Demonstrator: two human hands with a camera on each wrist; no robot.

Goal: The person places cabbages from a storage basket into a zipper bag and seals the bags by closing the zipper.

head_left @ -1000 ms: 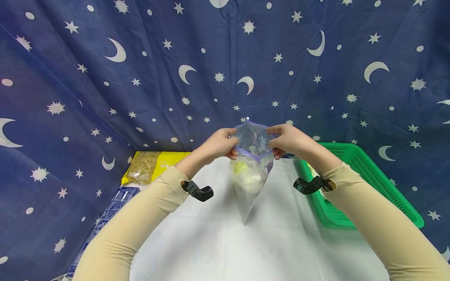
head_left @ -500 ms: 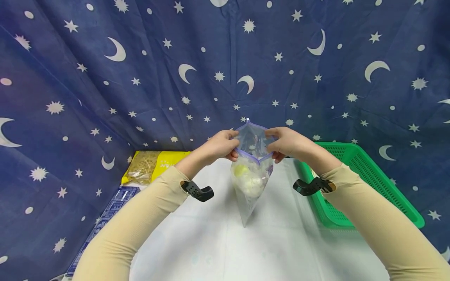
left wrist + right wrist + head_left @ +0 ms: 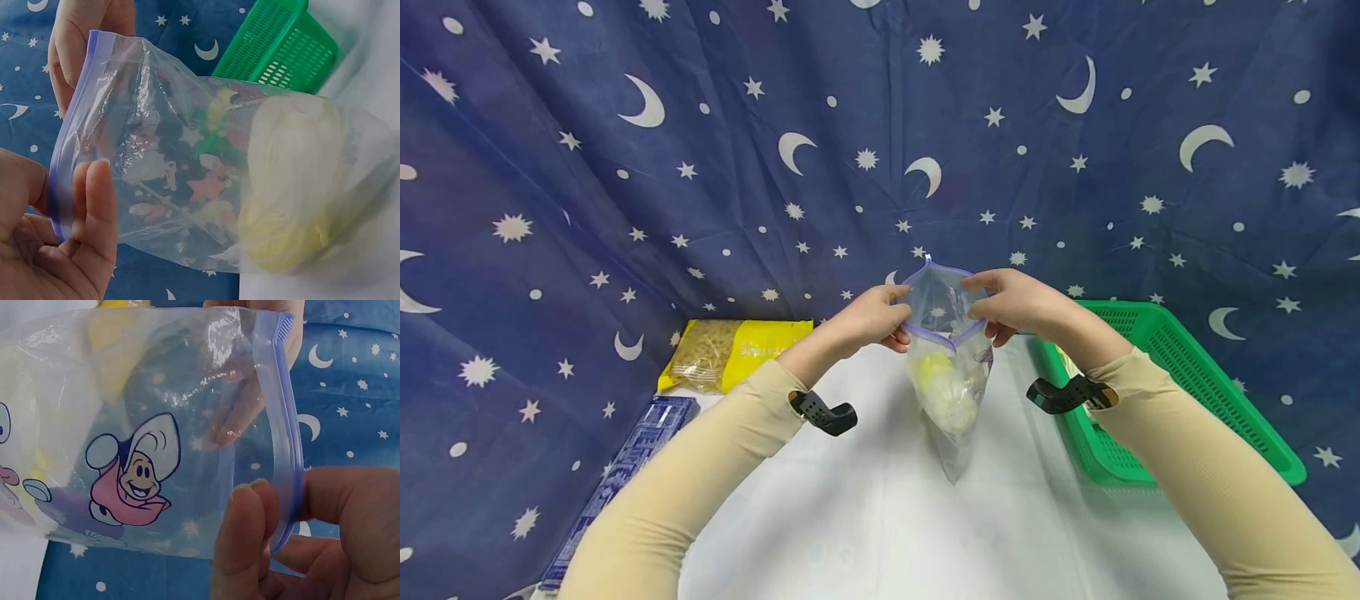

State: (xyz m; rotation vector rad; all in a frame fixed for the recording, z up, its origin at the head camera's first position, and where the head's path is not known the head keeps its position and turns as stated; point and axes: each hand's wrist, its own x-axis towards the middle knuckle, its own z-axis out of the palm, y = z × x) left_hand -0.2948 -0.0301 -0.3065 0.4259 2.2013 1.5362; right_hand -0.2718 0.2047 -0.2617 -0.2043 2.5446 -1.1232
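My left hand (image 3: 874, 318) pinches the left side of a clear zip-top bag's mouth, fingers and thumb on the purple strip. My right hand (image 3: 1017, 302) pinches the opposite side. Between the hands, the mouth of the zip-top bag (image 3: 144, 169) is spread apart and faces up toward the head camera. Inside, low in the bag, sits a pale white and yellow vegetable (image 3: 294, 181) that looks like a small napa cabbage. Cartoon figures (image 3: 140, 475) are printed on the bag's wall. The bag's pointed bottom hangs down over the white table (image 3: 865, 517) in the head view.
To the right stands a green plastic basket (image 3: 1206, 379), partly behind the right forearm, with something pale inside. A yellow package with a see-through window (image 3: 703, 354) lies at the back left. A blue patterned strip (image 3: 625, 475) runs along the left edge. A starry blue curtain (image 3: 850, 125) hangs behind.
The bag's bottom has swung to the right, and the vegetable in it has shifted right and lower. Both hands keep their hold at the mouth, nearly in place.
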